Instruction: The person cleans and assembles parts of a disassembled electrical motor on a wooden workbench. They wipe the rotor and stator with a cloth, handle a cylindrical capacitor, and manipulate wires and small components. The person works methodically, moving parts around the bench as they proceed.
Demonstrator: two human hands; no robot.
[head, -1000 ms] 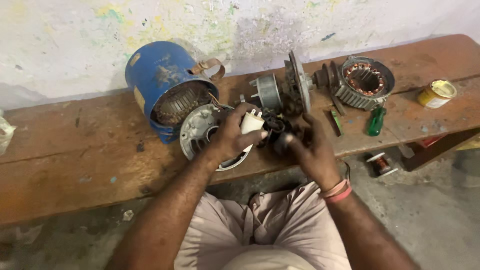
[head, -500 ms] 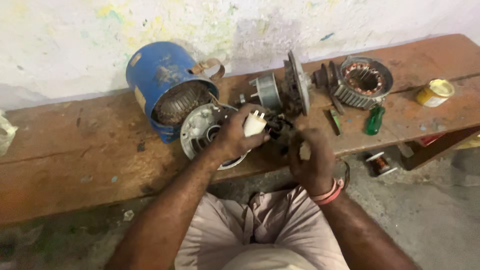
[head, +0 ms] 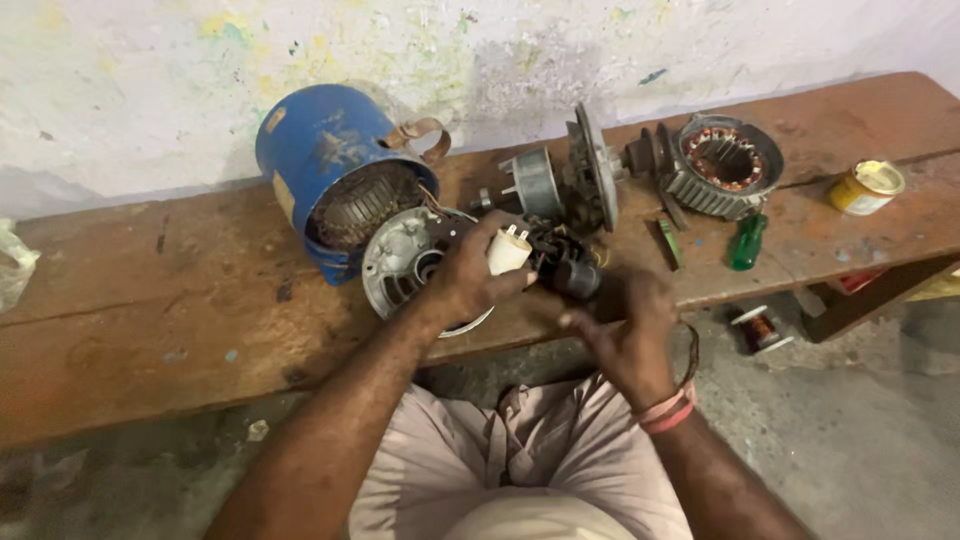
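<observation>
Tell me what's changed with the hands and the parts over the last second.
The right hand has slid down and toward the person, off the dark part, with its fingers now just below it. The left hand keeps gripping the white capacitor. The blue motor housing, stator and green screwdriver stayed put on the bench.

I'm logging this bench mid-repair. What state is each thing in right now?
Left hand: gripping the white cylinder.
Right hand: at the black part.
Blue motor housing: on its side, open end toward the camera.
Round end cover: off, leaning by the housing.
Stator: removed, lying separately.
Yellow tin: lidded.
</observation>
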